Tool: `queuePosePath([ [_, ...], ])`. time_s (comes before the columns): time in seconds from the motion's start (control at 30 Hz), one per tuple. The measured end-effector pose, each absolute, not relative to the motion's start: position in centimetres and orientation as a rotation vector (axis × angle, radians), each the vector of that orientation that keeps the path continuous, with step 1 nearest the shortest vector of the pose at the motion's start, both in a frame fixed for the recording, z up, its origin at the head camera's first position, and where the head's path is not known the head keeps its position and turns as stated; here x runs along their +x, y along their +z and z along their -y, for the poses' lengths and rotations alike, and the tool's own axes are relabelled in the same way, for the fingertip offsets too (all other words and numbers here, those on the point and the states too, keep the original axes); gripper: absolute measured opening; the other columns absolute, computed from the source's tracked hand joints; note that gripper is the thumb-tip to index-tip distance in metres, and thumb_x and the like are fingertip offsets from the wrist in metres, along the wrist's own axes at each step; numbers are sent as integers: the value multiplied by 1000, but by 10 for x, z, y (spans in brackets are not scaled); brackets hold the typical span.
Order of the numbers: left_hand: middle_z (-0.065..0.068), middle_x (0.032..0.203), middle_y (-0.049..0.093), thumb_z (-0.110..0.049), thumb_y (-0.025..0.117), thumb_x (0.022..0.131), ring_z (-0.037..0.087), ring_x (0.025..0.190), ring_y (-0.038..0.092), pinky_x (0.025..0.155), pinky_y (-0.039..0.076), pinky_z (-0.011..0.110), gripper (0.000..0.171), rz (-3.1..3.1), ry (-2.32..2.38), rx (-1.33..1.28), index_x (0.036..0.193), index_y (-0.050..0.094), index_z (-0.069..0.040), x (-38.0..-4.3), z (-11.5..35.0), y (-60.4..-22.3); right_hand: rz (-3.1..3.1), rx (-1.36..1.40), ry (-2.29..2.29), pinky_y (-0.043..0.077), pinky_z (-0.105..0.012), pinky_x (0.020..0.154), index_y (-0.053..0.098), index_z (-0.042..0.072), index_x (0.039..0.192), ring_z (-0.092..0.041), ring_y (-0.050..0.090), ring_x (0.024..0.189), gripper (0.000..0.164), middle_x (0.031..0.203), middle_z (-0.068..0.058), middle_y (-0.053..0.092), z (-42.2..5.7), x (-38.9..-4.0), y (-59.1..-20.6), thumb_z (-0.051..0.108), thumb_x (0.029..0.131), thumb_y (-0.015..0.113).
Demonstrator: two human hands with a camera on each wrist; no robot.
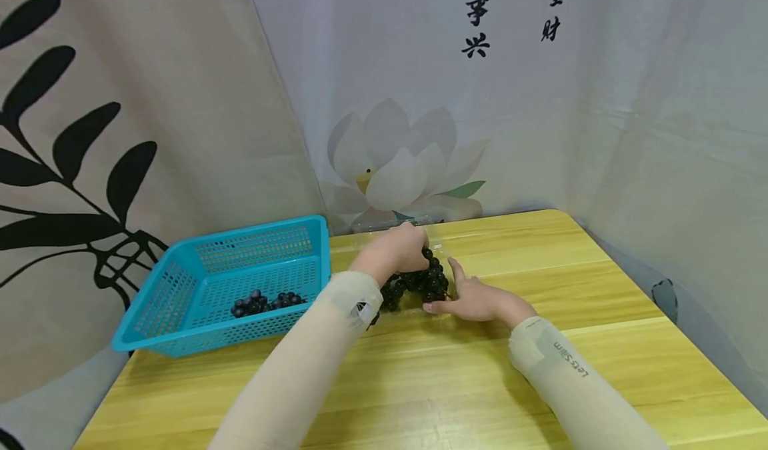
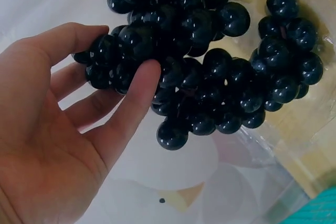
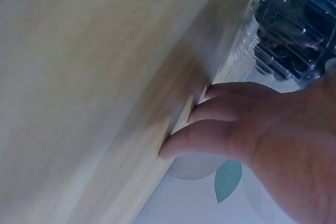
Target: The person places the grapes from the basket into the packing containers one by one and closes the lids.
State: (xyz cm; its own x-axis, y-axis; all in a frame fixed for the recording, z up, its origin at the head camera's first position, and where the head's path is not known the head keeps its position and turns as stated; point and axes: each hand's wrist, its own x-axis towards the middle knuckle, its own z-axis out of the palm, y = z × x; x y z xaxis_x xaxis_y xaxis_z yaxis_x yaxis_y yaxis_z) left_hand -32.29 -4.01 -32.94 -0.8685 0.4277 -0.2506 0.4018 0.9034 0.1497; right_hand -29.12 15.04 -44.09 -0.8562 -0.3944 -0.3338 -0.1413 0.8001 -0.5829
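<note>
A bunch of dark grapes [image 1: 433, 280], near black and glossy, hangs from my left hand [image 1: 396, 247] at the back middle of the table. In the left wrist view, the thumb and fingers of that hand [image 2: 68, 121] pinch one end of the bunch [image 2: 210, 98]. Below it is a clear plastic box [image 3: 245, 45] with dark grapes showing through its ribbed wall. Right of the box, my right hand [image 1: 480, 301] has its fingers spread. In the right wrist view, fingertips of this hand [image 3: 262, 129] touch the tabletop; nothing is held.
A blue perforated basket [image 1: 210, 340] stands at the left of the wooden table [image 1: 540, 370], reaching over its left edge. Several dark grapes [image 1: 264, 302] lie inside, near its front wall. A printed curtain [image 1: 390, 70] hangs right behind the table.
</note>
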Motion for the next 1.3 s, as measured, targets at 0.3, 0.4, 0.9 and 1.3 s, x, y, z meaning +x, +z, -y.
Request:
queuePosePath([
  [0.3,-1,101,76,-16,64,102,17,90,71,89,63,40,11,-2866,-201,717,102,75,-18,-313,29,-343,-2555,-394,-769,24,-75,127,-24,20,169,-56,12,162,133,167,-36,32,-150,-290,-443,84,89,61],
  [0.4,1,121,77,-23,67,102,23,112,73,99,63,45,22,-2875,-304,720,122,76,-19,-308,28,-347,-2556,-396,-773,24,-75,126,-23,19,169,-56,11,162,132,166,-36,34,-150,-289,-443,83,90,61],
  [0.9,2,157,57,-40,72,102,29,146,50,114,54,50,60,-2882,-586,699,157,53,-28,-298,20,-365,-2544,-394,-782,24,-77,125,-23,18,169,-56,9,162,131,165,-34,40,-151,-289,-446,83,91,60],
  [1.3,-2,137,72,-35,65,107,21,122,71,93,66,41,43,-2930,-737,755,149,62,-26,-310,16,-374,-2548,-406,-786,23,-75,127,-22,15,169,-56,10,162,132,162,-34,44,-149,-290,-443,82,91,60],
])
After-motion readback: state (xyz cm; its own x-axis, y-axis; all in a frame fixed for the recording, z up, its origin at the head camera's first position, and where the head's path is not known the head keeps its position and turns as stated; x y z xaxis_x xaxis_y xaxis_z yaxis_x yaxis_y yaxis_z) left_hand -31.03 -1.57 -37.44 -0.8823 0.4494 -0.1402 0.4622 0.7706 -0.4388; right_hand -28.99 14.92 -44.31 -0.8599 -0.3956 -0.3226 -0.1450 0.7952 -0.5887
